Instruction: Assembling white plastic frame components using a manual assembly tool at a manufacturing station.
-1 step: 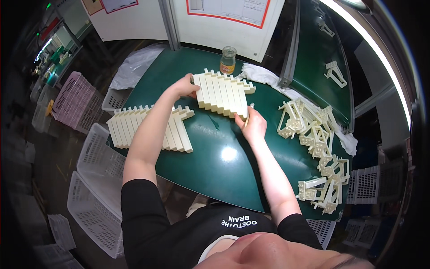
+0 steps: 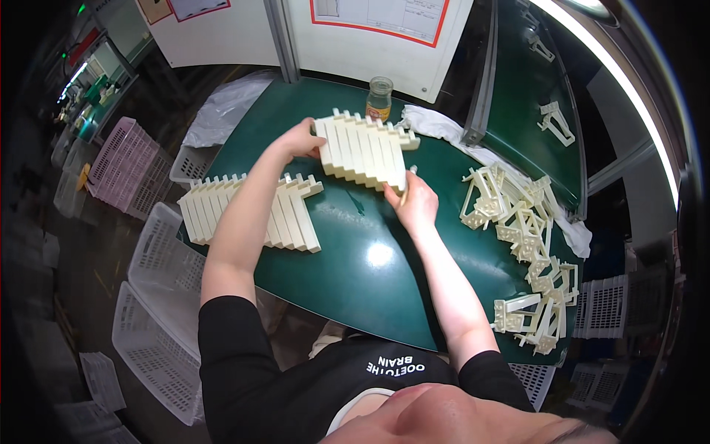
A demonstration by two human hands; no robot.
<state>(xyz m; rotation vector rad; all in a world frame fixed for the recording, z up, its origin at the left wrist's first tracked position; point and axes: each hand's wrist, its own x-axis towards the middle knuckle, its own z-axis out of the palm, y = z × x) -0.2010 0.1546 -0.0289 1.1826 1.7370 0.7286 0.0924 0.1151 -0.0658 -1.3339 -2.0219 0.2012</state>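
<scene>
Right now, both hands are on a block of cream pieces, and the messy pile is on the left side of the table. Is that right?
Not quite: the messy pile is on the right side of the table, as the head view shows. The left hand and right hand are both on a block of cream pieces.

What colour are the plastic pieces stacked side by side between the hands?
The stacked pieces are creamy white, best seen in the head view.
</scene>
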